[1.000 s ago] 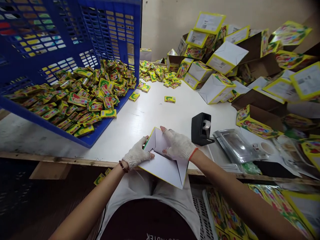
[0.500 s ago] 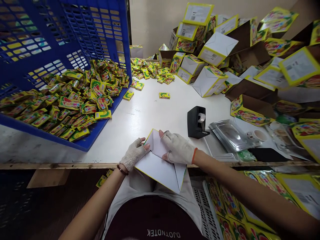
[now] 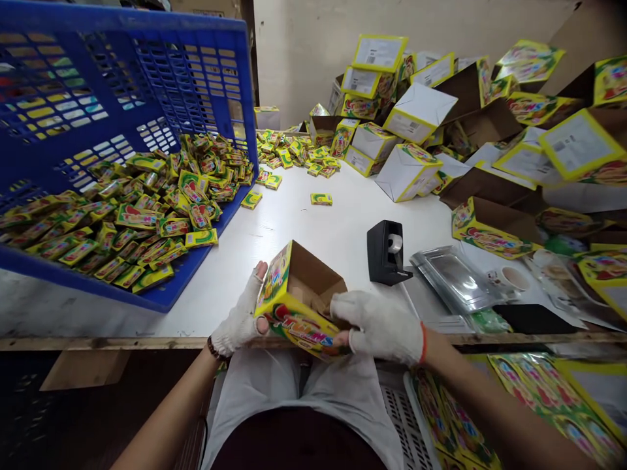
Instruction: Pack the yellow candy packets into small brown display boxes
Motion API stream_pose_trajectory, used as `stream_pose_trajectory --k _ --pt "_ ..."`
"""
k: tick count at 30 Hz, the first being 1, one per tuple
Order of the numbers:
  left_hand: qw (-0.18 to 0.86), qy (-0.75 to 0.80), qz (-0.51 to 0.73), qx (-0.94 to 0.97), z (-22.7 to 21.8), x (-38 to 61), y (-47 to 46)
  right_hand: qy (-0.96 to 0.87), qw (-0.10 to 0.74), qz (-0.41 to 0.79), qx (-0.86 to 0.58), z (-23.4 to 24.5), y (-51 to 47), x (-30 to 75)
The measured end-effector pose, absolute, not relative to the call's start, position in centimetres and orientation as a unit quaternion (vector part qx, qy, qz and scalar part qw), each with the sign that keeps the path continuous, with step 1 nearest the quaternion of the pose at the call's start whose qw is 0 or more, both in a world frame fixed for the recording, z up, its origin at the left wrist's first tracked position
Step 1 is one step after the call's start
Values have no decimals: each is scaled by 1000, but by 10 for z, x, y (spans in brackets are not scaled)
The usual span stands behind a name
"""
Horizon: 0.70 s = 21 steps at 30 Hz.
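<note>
Between my hands is an open-topped cardboard box, yellow and green with colourful lettering, tilted at the table's front edge. Its plain brown inside faces up, and I see no small packs in it. My left hand, in a white fingerless glove, grips the box's left end. My right hand, gloved the same way with an orange cuff edge, holds the right end; its thumb is outside and the other fingers reach over the rim, partly hidden. A single small yellow pack lies on the table beyond the box.
A blue crate tipped on its side at left holds many small yellow packs. More packs lie at the back. A black tape dispenser and a clear plastic tray sit at right, before piled cartons.
The box has been turned over, from its white folded-flap bottom facing up to its open side facing up. Both hands have shifted to its ends.
</note>
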<state>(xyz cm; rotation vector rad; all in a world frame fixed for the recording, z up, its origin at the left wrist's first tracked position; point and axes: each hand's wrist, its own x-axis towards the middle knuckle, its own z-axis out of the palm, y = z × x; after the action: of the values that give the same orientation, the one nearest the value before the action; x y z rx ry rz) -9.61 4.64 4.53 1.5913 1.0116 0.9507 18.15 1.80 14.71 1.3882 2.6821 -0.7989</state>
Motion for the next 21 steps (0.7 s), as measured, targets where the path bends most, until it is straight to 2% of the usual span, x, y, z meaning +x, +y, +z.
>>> stream_pose_trajectory --k 5,7,13,18,21 --pt "514 466 383 610 14 -94 31 861 177 -195 435 115 4 162" --pt "501 486 385 603 13 -85 31 837 212 -195 465 117 13 161" --pt "432 523 360 641 7 -60 36 791 115 -239 551 110 76 163" --pt "415 508 333 677 -6 -45 13 753 209 -288 553 62 114 144" --pt "402 506 344 681 -8 -54 6 765 205 -294 535 50 114 142"
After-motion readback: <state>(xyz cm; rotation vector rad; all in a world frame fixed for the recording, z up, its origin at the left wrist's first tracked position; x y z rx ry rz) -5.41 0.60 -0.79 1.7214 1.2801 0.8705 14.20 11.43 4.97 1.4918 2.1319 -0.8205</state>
